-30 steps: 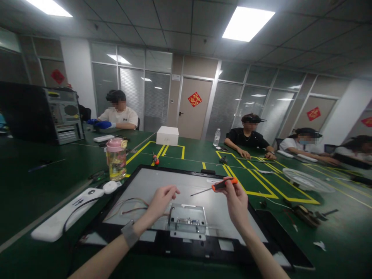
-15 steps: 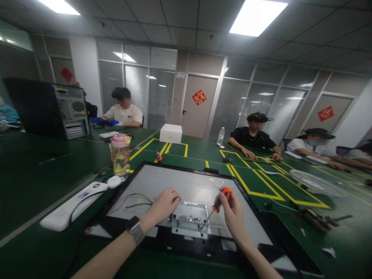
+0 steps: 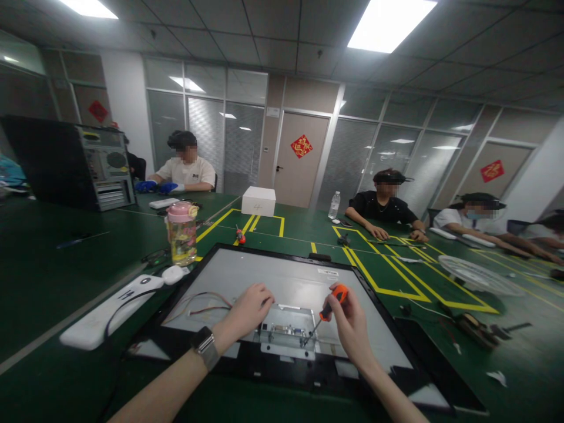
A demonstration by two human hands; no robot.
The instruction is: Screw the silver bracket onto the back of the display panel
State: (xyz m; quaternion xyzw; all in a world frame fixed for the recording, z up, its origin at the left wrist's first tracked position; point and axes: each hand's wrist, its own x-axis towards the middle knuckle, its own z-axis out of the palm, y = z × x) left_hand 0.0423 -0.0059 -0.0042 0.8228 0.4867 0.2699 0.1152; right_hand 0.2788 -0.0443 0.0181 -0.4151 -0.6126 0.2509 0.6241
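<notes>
A dismantled monitor (image 3: 247, 273) lies face down on the green table, its grey metal back showing inside a black frame. Near its lower middle sits a small metal board cover (image 3: 286, 339). My right hand (image 3: 350, 323) is closed around an orange-handled screwdriver (image 3: 328, 304), whose tip points down onto that cover. My left hand (image 3: 249, 310), with a watch on the wrist, rests with curled fingers on the metal at the cover's left edge. Thin coloured wires (image 3: 200, 302) run across the panel to the left of it.
A pink-lidded bottle (image 3: 181, 233), a white box (image 3: 258, 201) and a white keyboard-like slab (image 3: 108, 311) stand nearby. A computer case (image 3: 74, 170) is at far left. A fan grille (image 3: 478, 276) and loose parts lie right. Several people sit along the far side.
My right hand swung the screwdriver from level in the air down to the metal cover. My left hand lowered onto the panel. The view shifted slightly.
</notes>
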